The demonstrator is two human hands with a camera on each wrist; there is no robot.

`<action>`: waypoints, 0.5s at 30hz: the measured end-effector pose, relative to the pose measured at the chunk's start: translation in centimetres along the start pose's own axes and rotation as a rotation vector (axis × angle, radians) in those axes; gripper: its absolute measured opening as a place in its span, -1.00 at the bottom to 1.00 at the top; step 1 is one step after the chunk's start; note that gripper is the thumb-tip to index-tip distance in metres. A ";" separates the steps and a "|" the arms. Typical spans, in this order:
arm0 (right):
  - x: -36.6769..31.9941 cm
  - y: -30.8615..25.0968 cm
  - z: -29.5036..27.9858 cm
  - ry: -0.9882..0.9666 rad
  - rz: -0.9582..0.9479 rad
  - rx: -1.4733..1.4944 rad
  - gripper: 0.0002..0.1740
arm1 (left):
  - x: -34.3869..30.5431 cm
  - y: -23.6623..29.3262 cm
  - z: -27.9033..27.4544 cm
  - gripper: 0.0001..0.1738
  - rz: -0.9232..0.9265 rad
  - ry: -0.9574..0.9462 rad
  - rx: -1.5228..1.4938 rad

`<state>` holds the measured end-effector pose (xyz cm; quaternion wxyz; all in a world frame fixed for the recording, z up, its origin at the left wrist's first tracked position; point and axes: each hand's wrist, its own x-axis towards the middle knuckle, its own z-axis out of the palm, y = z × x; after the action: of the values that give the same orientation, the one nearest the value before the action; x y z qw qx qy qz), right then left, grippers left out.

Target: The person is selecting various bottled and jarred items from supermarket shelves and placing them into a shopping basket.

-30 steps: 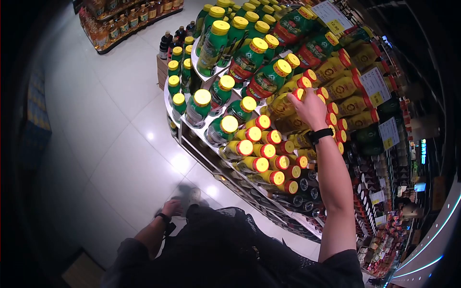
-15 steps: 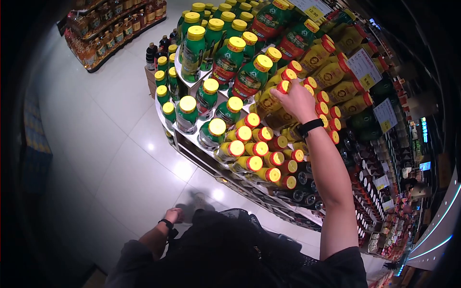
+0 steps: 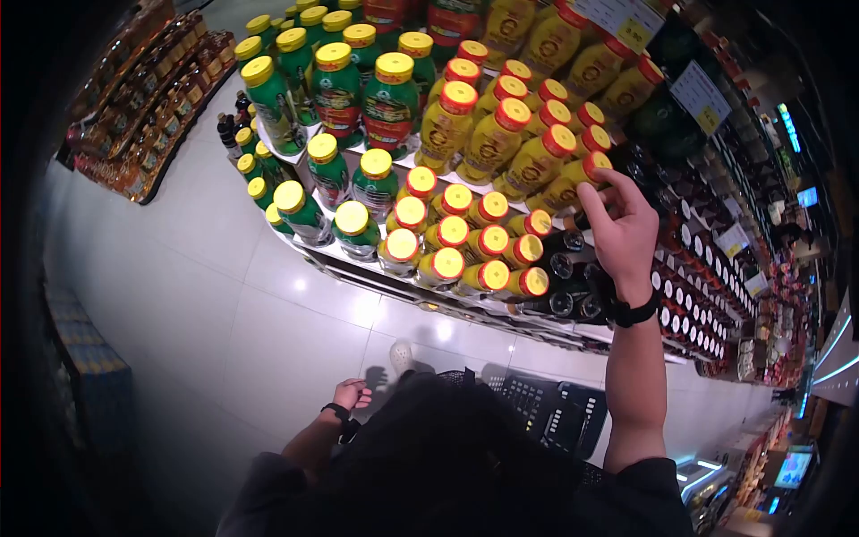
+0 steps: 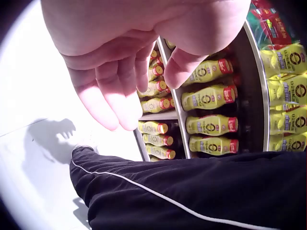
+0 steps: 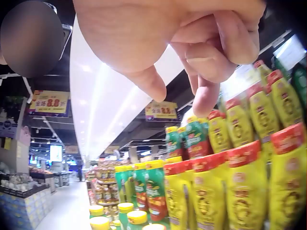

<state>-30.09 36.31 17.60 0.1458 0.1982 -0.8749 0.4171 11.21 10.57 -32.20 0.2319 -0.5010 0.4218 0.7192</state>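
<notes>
In the head view my right hand (image 3: pixel 622 228) is at the right end of a row of yellow bottles with red caps, its fingertips right by the cap of the end bottle (image 3: pixel 564 190). Seen from the right wrist, the thumb (image 5: pixel 152 86) and loosely bent fingers are apart, with nothing between them, over the red-capped bottles (image 5: pixel 247 187). My left hand (image 3: pixel 352 394) hangs low beside my body, holding nothing. Its fingers (image 4: pixel 112 96) are relaxed in the left wrist view, near the shelf edge and more yellow bottles (image 4: pixel 211 98).
Green bottles with yellow caps (image 3: pixel 335 89) stand left of the yellow ones on the tiered shelf. Shorter yellow bottles (image 3: pixel 445 264) fill the lower front tier. A black basket (image 3: pixel 573 416) is beside my body. Another bottle rack (image 3: pixel 161 107) stands across the tiled floor (image 3: pixel 206 259).
My right hand has shifted from a red cap farther left in the yellow bottles to the row's right end, its thumb and fingers parting. The head view has turned; the left hand still hangs low.
</notes>
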 end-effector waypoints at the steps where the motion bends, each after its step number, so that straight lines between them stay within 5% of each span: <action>1: -2.0 2.6 -2.1 0.057 0.035 0.027 -0.67 | 0.0 0.2 0.3 -0.62 -0.018 -0.015 0.037; 6: -16.3 15.1 -12.8 0.264 0.417 -0.118 -0.73 | -0.9 1.7 3.1 -0.59 -0.060 -0.076 0.303; 8: -23.6 18.7 -16.8 0.177 0.728 -0.391 -0.61 | -0.6 2.3 4.5 -0.59 -0.100 -0.117 0.389; 10: -31.5 23.1 -19.0 0.123 0.944 -0.433 -0.57 | 1.3 2.3 4.0 -0.59 0.208 -0.379 0.825; 13: -43.3 28.2 -20.6 0.032 1.220 -0.394 -0.58 | 3.8 2.7 5.1 -0.58 0.238 -0.471 1.042; 15: -49.4 30.7 -21.1 0.040 1.360 -0.323 -0.57 | -0.3 5.0 10.8 -0.58 -0.009 -0.257 0.876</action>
<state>0.83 81.62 -10.90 -0.1041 -0.4252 -0.8530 0.2843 1.90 16.95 -28.56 0.4754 -0.2642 0.6521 0.5282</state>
